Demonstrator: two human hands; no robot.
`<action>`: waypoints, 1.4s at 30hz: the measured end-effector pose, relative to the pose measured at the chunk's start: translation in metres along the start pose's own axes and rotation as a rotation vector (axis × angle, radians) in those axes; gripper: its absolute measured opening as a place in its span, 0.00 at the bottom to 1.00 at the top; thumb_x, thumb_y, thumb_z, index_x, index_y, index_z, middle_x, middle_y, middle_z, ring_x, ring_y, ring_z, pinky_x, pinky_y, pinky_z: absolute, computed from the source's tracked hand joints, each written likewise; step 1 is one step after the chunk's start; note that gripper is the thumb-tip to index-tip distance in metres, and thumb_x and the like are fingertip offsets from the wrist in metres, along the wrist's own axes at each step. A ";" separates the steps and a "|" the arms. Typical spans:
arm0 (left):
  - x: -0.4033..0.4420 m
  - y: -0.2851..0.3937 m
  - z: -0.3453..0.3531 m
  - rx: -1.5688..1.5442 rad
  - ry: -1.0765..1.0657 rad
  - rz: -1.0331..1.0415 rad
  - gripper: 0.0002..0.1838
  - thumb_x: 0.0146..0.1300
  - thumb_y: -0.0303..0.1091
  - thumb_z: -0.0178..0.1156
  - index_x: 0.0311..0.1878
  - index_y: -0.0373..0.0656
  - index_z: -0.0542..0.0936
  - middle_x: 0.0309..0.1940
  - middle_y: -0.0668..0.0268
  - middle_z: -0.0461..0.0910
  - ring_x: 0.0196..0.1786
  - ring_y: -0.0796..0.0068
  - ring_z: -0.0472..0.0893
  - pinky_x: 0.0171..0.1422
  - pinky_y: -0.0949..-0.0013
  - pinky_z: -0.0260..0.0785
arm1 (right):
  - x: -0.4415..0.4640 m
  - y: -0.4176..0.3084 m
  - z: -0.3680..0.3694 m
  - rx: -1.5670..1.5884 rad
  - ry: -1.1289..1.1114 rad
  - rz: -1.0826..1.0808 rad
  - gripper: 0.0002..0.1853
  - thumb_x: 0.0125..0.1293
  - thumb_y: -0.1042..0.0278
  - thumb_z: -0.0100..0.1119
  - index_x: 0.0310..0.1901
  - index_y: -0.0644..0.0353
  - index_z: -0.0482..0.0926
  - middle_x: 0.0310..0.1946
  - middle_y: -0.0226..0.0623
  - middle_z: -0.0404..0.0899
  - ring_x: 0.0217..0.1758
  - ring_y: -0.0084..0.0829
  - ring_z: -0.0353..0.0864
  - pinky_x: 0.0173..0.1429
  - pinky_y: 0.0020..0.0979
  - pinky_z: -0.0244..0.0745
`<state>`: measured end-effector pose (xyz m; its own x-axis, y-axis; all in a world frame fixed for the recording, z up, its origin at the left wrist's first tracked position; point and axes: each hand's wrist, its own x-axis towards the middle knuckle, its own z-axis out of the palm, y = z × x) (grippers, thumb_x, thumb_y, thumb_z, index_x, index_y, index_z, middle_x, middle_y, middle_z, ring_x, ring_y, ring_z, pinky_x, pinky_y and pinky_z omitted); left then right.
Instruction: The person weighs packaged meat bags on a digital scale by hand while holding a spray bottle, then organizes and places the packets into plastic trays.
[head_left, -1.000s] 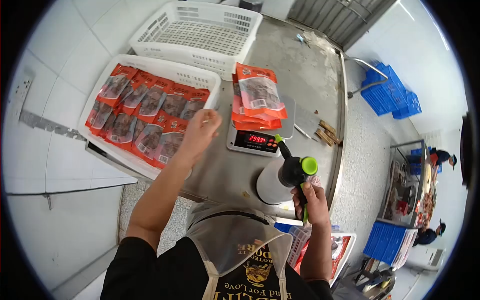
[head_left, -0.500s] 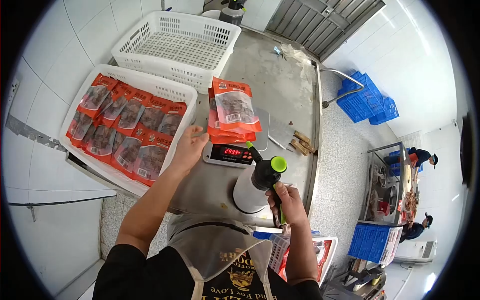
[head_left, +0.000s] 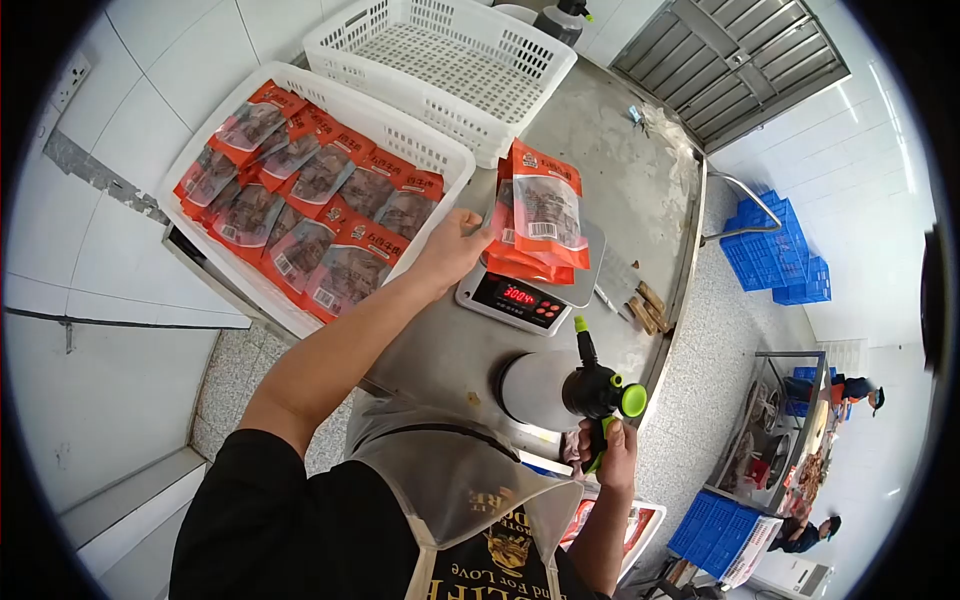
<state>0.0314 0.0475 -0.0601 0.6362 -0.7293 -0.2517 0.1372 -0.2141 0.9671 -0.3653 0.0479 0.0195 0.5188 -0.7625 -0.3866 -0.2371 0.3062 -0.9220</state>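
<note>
Several red packets with clear windows (head_left: 541, 215) lie stacked on a digital scale (head_left: 515, 300) with a lit red display. My left hand (head_left: 456, 246) is at the left edge of the stack, its fingers bent together against the packets. My right hand (head_left: 612, 452) is wrapped round the handle of a spray bottle (head_left: 538, 388). The bottle has a whitish body, a black head and green parts, and it leans to the right in front of the scale. Left of the scale, a white basket (head_left: 445, 160) holds rows of similar red packets.
Behind the packet basket is an empty white basket (head_left: 480, 108). A pen (head_left: 608, 300) and brown sticks (head_left: 648, 308) lie right of the scale on the metal table (head_left: 592, 135). Blue crates (head_left: 765, 243) stand on the floor. Two other people are far right, beside a work table.
My left hand has moved from over the packet basket to the stack on the scale. The spray bottle has tilted further right in my right hand. The view has shifted.
</note>
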 end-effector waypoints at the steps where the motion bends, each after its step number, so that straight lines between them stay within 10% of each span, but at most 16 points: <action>1: 0.001 0.003 0.003 0.006 0.011 0.002 0.30 0.68 0.45 0.67 0.62 0.30 0.73 0.53 0.57 0.79 0.48 0.69 0.79 0.53 0.65 0.73 | -0.003 0.007 -0.003 0.008 -0.004 -0.019 0.37 0.71 0.33 0.56 0.40 0.72 0.82 0.22 0.35 0.77 0.19 0.23 0.72 0.25 0.25 0.65; 17: 0.046 -0.017 0.069 0.396 -0.102 0.009 0.22 0.62 0.47 0.65 0.45 0.32 0.84 0.43 0.43 0.85 0.50 0.46 0.84 0.56 0.51 0.76 | -0.018 0.042 -0.006 0.219 -0.023 -0.131 0.30 0.69 0.41 0.64 0.44 0.68 0.76 0.20 0.39 0.74 0.16 0.29 0.70 0.21 0.28 0.65; 23: -0.014 0.005 0.050 -0.203 -0.239 0.098 0.12 0.64 0.33 0.64 0.41 0.30 0.82 0.35 0.60 0.83 0.38 0.74 0.80 0.44 0.63 0.72 | -0.018 0.047 -0.007 0.215 -0.016 -0.129 0.31 0.68 0.40 0.64 0.49 0.68 0.75 0.21 0.38 0.74 0.17 0.28 0.70 0.21 0.27 0.65; 33: -0.166 -0.089 -0.039 -0.309 -0.527 -0.270 0.16 0.69 0.35 0.62 0.54 0.35 0.83 0.46 0.65 0.86 0.50 0.80 0.81 0.57 0.70 0.74 | -0.021 0.063 -0.010 0.236 0.095 -0.141 0.35 0.68 0.41 0.64 0.62 0.64 0.68 0.24 0.37 0.75 0.18 0.25 0.70 0.21 0.24 0.63; 36: -0.164 -0.151 -0.050 0.214 -0.595 -0.422 0.19 0.64 0.40 0.65 0.52 0.37 0.84 0.43 0.57 0.87 0.46 0.69 0.85 0.54 0.64 0.76 | -0.020 0.056 -0.008 0.234 0.053 -0.128 0.36 0.68 0.40 0.64 0.61 0.65 0.68 0.23 0.37 0.75 0.18 0.25 0.69 0.21 0.25 0.63; 38: -0.168 -0.180 -0.053 0.578 -0.597 -0.153 0.21 0.61 0.45 0.66 0.47 0.35 0.84 0.38 0.49 0.86 0.45 0.52 0.86 0.52 0.56 0.77 | -0.022 0.058 -0.010 0.216 0.073 -0.109 0.37 0.65 0.35 0.66 0.56 0.65 0.71 0.25 0.37 0.76 0.19 0.26 0.72 0.20 0.26 0.65; 42: -0.172 -0.167 -0.073 0.638 -0.595 -0.159 0.20 0.63 0.46 0.64 0.47 0.36 0.83 0.40 0.47 0.85 0.47 0.43 0.84 0.55 0.51 0.75 | -0.022 0.055 -0.004 0.195 0.144 -0.106 0.38 0.63 0.30 0.65 0.51 0.65 0.74 0.26 0.37 0.76 0.20 0.27 0.73 0.20 0.26 0.67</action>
<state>-0.0455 0.2557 -0.1759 0.1213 -0.8390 -0.5304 -0.3717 -0.5338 0.7595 -0.3930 0.0796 -0.0225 0.4070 -0.8651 -0.2930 -0.0178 0.3133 -0.9495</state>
